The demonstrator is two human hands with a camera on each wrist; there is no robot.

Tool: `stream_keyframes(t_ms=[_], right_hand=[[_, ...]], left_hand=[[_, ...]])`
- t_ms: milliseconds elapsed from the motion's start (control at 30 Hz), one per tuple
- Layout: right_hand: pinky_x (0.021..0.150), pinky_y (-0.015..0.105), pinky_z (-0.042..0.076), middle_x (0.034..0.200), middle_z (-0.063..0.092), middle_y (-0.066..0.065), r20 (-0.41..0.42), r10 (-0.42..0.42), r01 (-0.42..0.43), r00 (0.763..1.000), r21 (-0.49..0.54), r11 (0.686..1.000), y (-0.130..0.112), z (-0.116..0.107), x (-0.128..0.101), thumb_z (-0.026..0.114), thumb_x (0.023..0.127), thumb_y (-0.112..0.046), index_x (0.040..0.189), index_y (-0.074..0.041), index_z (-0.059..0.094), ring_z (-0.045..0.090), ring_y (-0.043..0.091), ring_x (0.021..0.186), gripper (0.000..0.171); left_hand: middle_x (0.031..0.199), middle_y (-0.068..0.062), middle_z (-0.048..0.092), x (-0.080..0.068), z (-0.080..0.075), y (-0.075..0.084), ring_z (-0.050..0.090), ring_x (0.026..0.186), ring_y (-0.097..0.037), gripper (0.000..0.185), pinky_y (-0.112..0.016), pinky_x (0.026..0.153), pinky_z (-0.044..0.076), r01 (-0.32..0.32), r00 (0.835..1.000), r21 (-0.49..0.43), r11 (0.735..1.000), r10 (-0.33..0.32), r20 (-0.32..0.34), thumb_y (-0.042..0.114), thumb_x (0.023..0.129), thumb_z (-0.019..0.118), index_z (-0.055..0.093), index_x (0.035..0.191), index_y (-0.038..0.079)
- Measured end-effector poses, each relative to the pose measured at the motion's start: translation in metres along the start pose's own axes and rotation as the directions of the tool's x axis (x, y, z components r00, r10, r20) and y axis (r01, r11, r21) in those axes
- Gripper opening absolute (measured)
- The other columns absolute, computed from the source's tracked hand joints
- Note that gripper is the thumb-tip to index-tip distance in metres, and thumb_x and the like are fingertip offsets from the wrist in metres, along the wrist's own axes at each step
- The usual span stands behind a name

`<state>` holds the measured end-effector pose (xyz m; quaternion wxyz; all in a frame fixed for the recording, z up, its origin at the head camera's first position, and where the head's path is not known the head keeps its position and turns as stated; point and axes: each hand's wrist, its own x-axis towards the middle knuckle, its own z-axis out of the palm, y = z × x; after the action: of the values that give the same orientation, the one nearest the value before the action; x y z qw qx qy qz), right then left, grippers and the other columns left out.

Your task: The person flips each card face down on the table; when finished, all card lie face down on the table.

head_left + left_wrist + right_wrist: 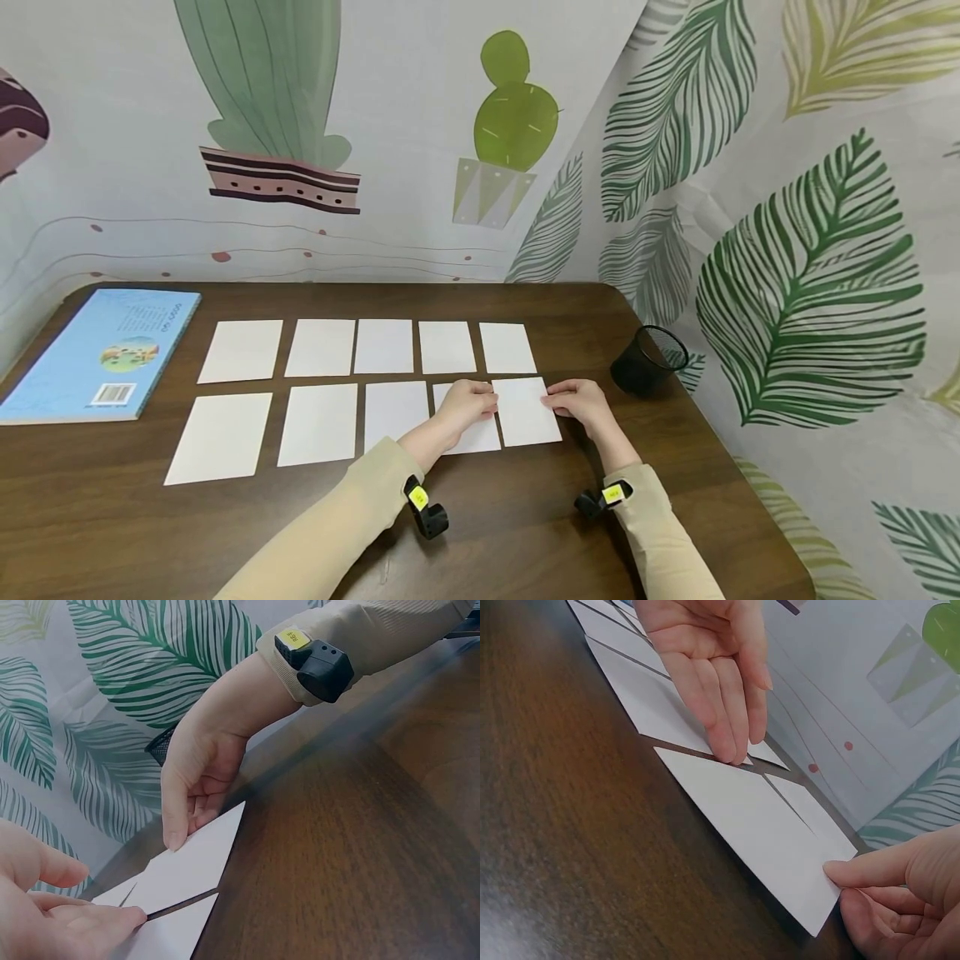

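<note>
A blank white card point(529, 414) lies at the right end of the lower of two rows on the brown table. My right hand point(586, 403) pinches its right edge, the thumb point(874, 866) over the top face and the other fingers curled at the edge. On the opposite side, my left hand point(463, 407) has its fingers extended, with the fingertips point(731, 754) right at the card's left edge. Its thumb point(56, 868) stands apart from the card. Partly covered by that hand is the neighbouring white card point(480, 437).
Several more white cards, such as one at the upper right point(507, 348) and one at the lower left point(219, 438), make up the rows. A blue book point(82, 350) occupies the left side. Near the right edge stands a black mesh cup point(643, 367). Patterned cloth point(405, 167) hangs behind the table point(480, 533).
</note>
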<state>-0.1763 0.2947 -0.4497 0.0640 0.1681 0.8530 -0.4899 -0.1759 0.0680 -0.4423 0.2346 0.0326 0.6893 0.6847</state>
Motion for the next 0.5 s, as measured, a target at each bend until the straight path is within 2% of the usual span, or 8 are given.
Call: stream_keyframes(t_ms=[333, 500], right_hand=[[0.075, 0.026, 0.060, 0.102, 0.069, 0.019, 0.004, -0.002, 0.002, 1.000, 0.002, 1.000, 0.0004, 0.0006, 0.0058, 0.078, 0.082, -0.010, 0.106, 0.008, 0.069, 0.066, 0.009, 0.074, 0.031], [0.074, 0.025, 0.059, 0.099, 0.071, 0.017, 0.007, 0.004, -0.004, 1.000, -0.003, 1.000, 0.0011, 0.0008, 0.0046, 0.077, 0.083, -0.010, 0.107, 0.008, 0.068, 0.065, 0.009, 0.073, 0.031]], left_hand=[[0.133, -0.031, 0.054, 0.0014, -0.0006, -0.0009, 0.059, 0.119, -0.039, 0.042, -0.039, 0.098, 0.052, -0.003, 1.000, -0.007, 1.000, 0.003, -0.005, 0.003, 0.097, 0.053, 0.047, 0.132, -0.018], [0.125, -0.030, 0.059, 0.0015, -0.0040, -0.0035, 0.063, 0.113, -0.036, 0.040, -0.036, 0.096, 0.054, -0.019, 1.000, -0.029, 0.999, 0.018, -0.020, 0.002, 0.097, 0.053, 0.049, 0.131, -0.017]])
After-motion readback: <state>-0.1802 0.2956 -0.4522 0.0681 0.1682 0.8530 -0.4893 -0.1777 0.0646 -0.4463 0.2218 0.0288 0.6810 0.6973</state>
